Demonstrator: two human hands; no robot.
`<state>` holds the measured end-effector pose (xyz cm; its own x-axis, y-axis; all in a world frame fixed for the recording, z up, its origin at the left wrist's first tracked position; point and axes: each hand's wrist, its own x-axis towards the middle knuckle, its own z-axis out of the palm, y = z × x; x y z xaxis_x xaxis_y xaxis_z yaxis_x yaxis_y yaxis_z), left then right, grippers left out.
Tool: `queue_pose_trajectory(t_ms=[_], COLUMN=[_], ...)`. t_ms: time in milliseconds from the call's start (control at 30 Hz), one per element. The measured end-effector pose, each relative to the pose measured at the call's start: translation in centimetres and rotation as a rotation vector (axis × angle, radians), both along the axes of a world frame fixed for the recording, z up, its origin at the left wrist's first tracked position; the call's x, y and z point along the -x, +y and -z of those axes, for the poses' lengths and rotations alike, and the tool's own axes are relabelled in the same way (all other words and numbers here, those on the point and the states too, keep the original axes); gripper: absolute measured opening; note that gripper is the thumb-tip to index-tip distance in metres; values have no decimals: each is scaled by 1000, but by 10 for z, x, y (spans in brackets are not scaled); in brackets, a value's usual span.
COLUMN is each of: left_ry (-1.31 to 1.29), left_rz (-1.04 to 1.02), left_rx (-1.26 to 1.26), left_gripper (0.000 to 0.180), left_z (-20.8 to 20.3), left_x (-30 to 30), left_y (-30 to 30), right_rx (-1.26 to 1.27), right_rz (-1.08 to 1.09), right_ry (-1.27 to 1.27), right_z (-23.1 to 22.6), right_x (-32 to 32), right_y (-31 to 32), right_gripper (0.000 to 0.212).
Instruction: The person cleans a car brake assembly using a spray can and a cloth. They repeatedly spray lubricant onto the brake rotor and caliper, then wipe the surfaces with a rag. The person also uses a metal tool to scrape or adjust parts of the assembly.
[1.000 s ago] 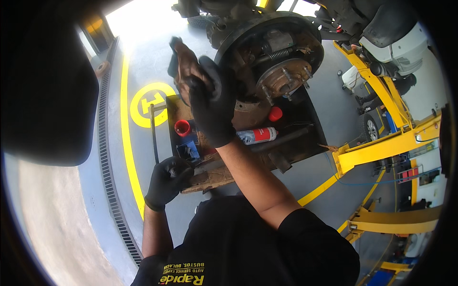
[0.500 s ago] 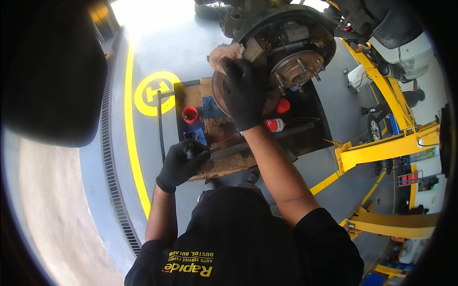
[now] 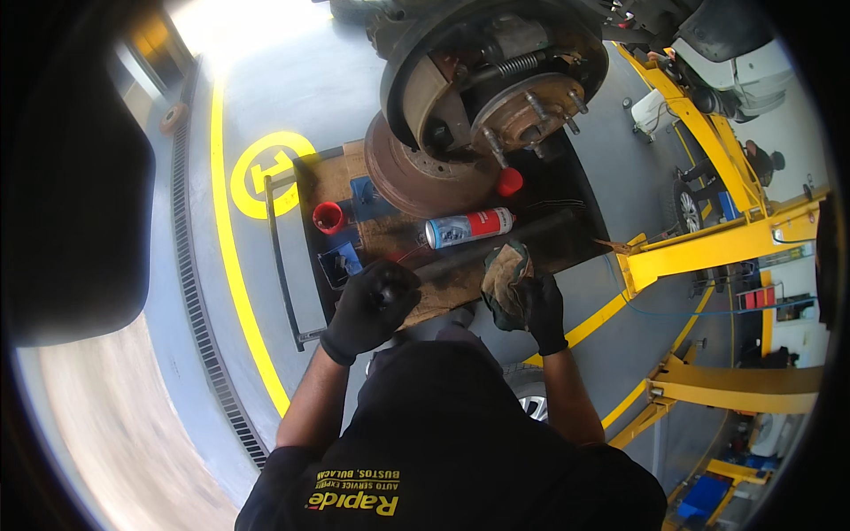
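Near the right front side of the work cart, my right hand (image 3: pixel 544 311), in a black glove, grips a crumpled, stained rag (image 3: pixel 506 285). My left hand (image 3: pixel 375 301), gloved too, is curled closed over the cart's front left part; whether anything is inside its fingers is hidden. Between and beyond my hands a blue, white and red spray can (image 3: pixel 469 227) lies on its side. Behind it a rusty brake drum (image 3: pixel 412 181) rests on the cart, partly under the exposed drum brake assembly (image 3: pixel 434 97) with its studded wheel hub (image 3: pixel 529 111).
On the cart (image 3: pixel 567 239) are an open red cup (image 3: pixel 328 218), a red cap (image 3: pixel 509 181) and blue pieces (image 3: pixel 340 263). A metal handle frame (image 3: pixel 282 257) edges its left side. Yellow lift arms (image 3: pixel 726 239) stand at right, with another person (image 3: pixel 760 164) farther off.
My right hand has drawn back from the brake assembly toward me, bringing the rag along. The spray can now shows fully. My left hand stays curled, and the whole view has shifted slightly.
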<state>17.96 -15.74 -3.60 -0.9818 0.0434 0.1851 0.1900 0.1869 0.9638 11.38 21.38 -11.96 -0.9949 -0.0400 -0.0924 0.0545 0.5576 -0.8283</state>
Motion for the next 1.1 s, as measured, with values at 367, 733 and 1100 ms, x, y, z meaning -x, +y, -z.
queue_pose_trajectory(t_ms=[367, 733, 1100], left_ry=[142, 61, 80], left_rz=[-31, -386, -664], left_rx=[892, 875, 271], left_gripper=[47, 43, 71], left_z=[164, 134, 118], left_x=[55, 11, 43], left_y=[145, 139, 225], right_rx=[119, -579, 856], right_rz=[-62, -301, -348], right_ry=[594, 561, -367], right_z=[9, -10, 32], right_x=[107, 315, 140], right_y=[-45, 10, 2], right_gripper=[39, 23, 37])
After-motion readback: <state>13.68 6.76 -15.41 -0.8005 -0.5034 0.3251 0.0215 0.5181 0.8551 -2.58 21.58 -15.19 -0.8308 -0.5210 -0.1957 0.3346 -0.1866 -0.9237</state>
